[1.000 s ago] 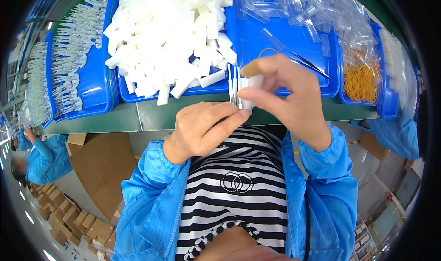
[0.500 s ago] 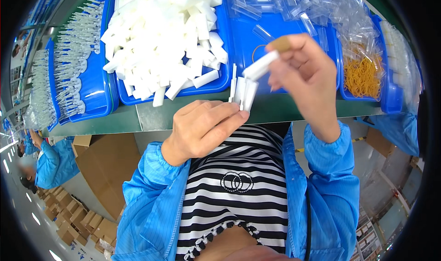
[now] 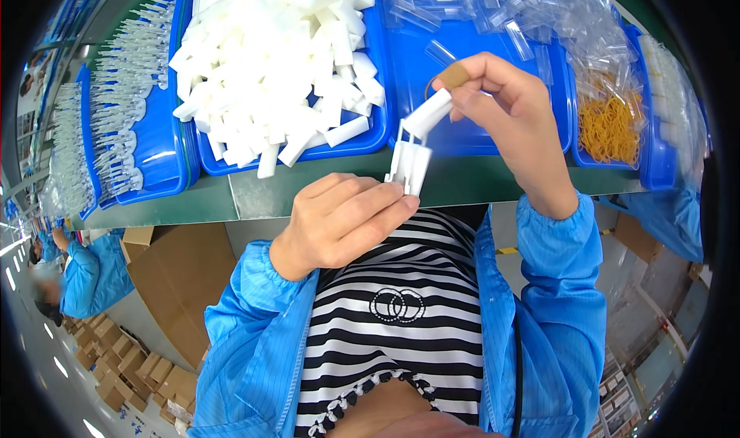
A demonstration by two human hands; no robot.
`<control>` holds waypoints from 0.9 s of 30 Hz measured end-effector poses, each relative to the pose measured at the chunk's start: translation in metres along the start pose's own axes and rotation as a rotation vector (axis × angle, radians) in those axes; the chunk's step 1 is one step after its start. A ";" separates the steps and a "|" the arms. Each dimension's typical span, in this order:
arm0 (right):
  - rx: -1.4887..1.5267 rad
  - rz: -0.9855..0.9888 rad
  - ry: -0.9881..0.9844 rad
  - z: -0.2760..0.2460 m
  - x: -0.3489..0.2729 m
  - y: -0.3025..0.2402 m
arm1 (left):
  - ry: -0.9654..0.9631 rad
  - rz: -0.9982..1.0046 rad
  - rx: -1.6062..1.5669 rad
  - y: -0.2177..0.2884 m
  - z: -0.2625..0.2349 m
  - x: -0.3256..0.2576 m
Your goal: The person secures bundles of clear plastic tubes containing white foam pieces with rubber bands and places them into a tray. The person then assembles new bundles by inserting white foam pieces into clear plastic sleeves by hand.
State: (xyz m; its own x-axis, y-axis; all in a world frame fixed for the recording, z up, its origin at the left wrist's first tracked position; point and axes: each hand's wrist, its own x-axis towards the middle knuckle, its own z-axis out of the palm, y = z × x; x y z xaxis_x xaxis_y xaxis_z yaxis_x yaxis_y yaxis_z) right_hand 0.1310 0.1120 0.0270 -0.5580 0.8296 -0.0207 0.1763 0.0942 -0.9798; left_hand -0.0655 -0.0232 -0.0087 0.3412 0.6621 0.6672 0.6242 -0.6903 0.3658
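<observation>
My left hand (image 3: 347, 218) pinches the base of a white pronged plastic piece, upright over the table's near edge. White foam sleeves (image 3: 417, 168) sit around part of it, and thin bare prongs (image 3: 401, 136) stick up beside them. My right hand (image 3: 512, 118), with a brown cover (image 3: 453, 76) on one fingertip, holds another white foam sleeve (image 3: 428, 114) between thumb and finger. This sleeve's lower end is at the tips of the prongs; whether a prong has entered it I cannot tell. Behind it a heap of white foam sleeves (image 3: 262, 60) fills a blue tray (image 3: 374, 141).
White pronged pieces (image 3: 123, 91) are stacked in blue trays on the left. Clear plastic tubes (image 3: 493, 6) lie at the back right. Yellow rubber bands (image 3: 609, 126) fill a tray on the right. Another person (image 3: 92, 280) works at far left, by a cardboard box (image 3: 181, 284).
My right hand has moved left, bringing its foam sleeve onto the prong tips. In my left hand the pronged piece has turned slightly, so its bare prongs show more clearly.
</observation>
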 end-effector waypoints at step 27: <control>-0.257 -0.411 -0.078 0.016 -0.005 0.011 | 0.113 -0.177 -0.009 -0.009 0.009 -0.007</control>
State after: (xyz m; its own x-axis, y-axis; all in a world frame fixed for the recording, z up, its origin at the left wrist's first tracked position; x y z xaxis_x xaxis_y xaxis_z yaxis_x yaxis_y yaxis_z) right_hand 0.1228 0.1006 0.0127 -0.6808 0.6525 0.3329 0.1177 0.5460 -0.8295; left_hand -0.0673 -0.0193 -0.0225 0.1459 0.7366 0.6604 0.6610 -0.5693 0.4888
